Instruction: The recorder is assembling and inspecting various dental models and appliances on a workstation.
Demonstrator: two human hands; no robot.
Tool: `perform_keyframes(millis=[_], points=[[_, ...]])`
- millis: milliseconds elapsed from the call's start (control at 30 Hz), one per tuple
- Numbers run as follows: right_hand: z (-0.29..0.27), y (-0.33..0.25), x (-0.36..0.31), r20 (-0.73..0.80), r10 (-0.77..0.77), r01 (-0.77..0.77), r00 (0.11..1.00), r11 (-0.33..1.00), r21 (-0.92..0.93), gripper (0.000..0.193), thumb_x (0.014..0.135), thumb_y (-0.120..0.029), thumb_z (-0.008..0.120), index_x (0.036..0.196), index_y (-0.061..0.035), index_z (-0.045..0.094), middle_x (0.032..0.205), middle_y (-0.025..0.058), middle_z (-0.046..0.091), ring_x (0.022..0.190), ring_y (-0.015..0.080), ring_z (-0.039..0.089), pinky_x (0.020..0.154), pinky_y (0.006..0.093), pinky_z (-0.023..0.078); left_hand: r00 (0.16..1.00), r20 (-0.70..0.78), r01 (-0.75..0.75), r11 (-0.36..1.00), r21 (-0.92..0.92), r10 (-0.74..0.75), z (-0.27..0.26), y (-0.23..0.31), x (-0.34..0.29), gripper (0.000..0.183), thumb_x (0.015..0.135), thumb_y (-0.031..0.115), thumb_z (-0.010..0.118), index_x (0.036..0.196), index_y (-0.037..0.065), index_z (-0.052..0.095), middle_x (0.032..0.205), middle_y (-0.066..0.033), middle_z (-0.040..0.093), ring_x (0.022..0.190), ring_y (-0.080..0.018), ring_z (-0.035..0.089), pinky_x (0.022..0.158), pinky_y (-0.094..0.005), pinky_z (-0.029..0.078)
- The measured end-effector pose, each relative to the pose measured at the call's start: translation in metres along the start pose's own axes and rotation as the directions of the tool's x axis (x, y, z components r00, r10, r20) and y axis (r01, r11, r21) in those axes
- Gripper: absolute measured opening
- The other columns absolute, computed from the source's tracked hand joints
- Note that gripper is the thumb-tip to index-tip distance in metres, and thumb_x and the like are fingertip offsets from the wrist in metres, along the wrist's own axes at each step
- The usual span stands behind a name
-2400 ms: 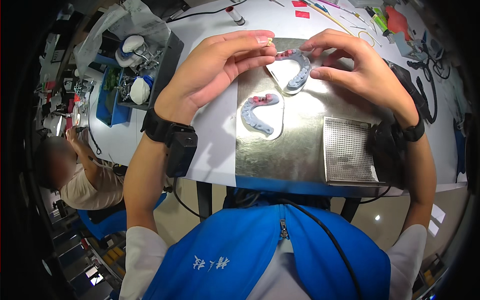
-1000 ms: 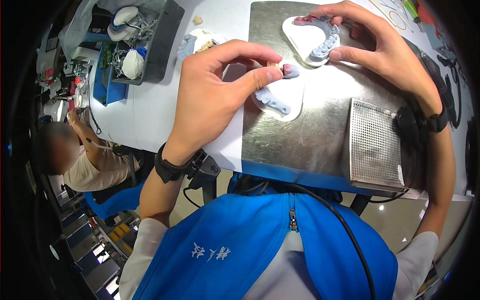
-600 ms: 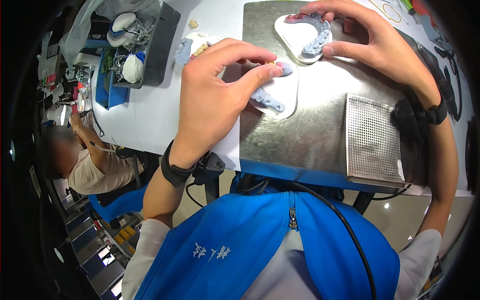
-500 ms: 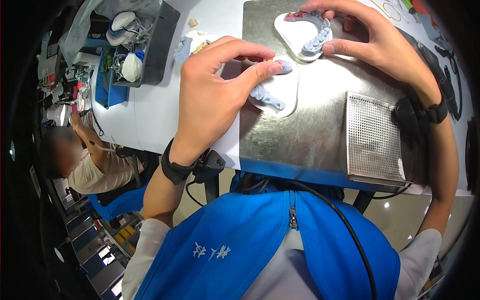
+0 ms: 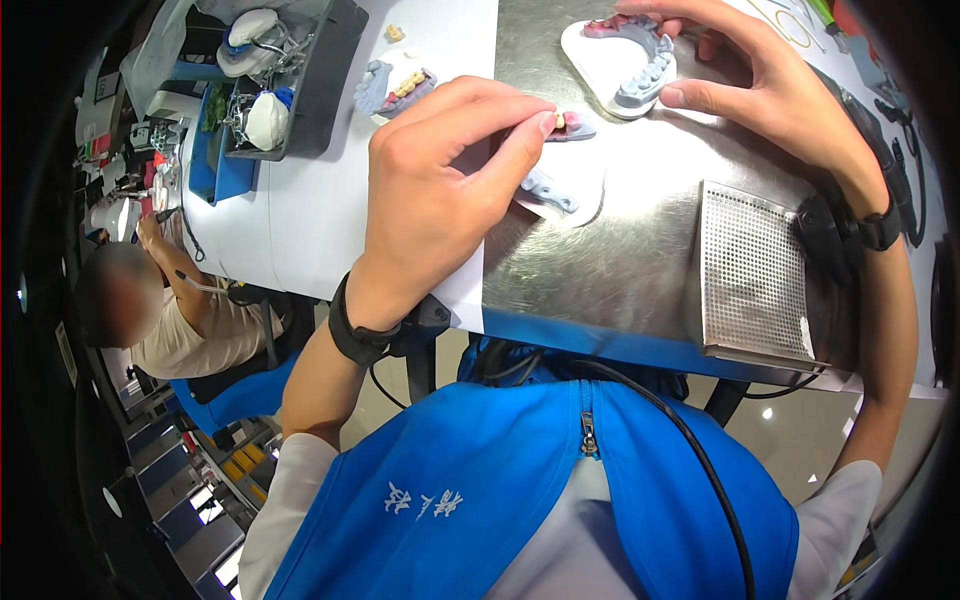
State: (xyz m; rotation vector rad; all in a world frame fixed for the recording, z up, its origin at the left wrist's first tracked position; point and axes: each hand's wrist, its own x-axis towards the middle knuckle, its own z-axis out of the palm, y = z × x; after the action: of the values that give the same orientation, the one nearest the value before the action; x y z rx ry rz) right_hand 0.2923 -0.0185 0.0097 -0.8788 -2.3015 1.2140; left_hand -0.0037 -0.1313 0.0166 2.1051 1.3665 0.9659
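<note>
My left hand is closed in a pinch, thumb and index finger on a small yellowish tooth crown. The crown is at the pink gum part of a grey-blue dental model on a white base, partly hidden by my fingers; whether it is seated or just lifted I cannot tell. Farther off to the right, my right hand curves round a second dental model, a grey-blue tooth arch with red gum on a white base. My thumb is at its right edge and my index finger at its far end.
The models lie on a metal plate; a perforated metal box stands at its right front. Left are another model, a loose tooth piece and a dark bin of mounted models. A person sits far left.
My left thumb and index finger have drawn back slightly, so the yellowish crown between them shows more. My right hand stays at the far model. The whole view has shifted a little.
</note>
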Motion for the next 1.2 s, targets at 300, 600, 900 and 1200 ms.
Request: perform_keyframes(millis=[300,600,900,1200], points=[[0.003,-0.004,-0.009,-0.129,-0.057,0.033,0.99,0.983,-0.18,0.072,0.086,-0.024,0.093,0.153,-0.0152,0.068,0.122,0.0011,0.066,0.105,0.0129,0.055,0.094,0.0279,0.045,0.986,0.05,-0.162,0.974,0.158,0.156,-0.019,-0.001,0.011,0.014,0.097,0.005,0.078,0.109,0.0,0.084,0.1,-0.0085,0.081,0.094,-0.0205,0.075,0.084,-0.0323,0.057],[0.003,-0.016,-0.006,-0.1,-0.04,0.023,0.994,0.986,-0.165,0.072,0.086,-0.027,0.093,0.152,-0.0126,0.067,0.131,0.0032,0.068,0.111,0.0168,0.059,0.097,0.0309,0.047,0.995,0.093,-0.011,0.853,0.522,-0.044,-0.093,-0.077,0.077,0.022,0.1,0.007,0.071,0.119,-0.002,0.079,0.106,-0.0183,0.079,0.093,-0.0331,0.074,0.086,-0.0417,0.056],[0.002,0.0,-0.003,-0.103,-0.099,0.081,0.99,0.984,-0.161,0.068,0.089,-0.029,0.092,0.151,-0.0137,0.067,0.128,0.0064,0.068,0.107,0.017,0.058,0.092,0.0312,0.049,0.975,0.174,0.028,0.86,0.51,-0.135,-0.085,-0.088,0.093,0.026,0.097,0.018,0.075,0.105,-0.006,0.079,0.089,-0.0182,0.078,0.087,-0.0293,0.076,0.083,-0.0388,0.059],[0.003,-0.004,-0.006,-0.089,-0.032,0.024,0.996,0.995,-0.094,0.072,0.087,-0.029,0.094,0.151,-0.0101,0.066,0.131,0.0059,0.067,0.11,0.0182,0.058,0.096,0.0316,0.047,0.936,0.257,0.245,0.969,0.009,-0.239,-0.068,-0.04,0.096,0.026,0.099,0.015,0.079,0.118,-0.003,0.079,0.106,-0.0073,0.081,0.094,-0.0115,0.075,0.085,-0.0274,0.059]])
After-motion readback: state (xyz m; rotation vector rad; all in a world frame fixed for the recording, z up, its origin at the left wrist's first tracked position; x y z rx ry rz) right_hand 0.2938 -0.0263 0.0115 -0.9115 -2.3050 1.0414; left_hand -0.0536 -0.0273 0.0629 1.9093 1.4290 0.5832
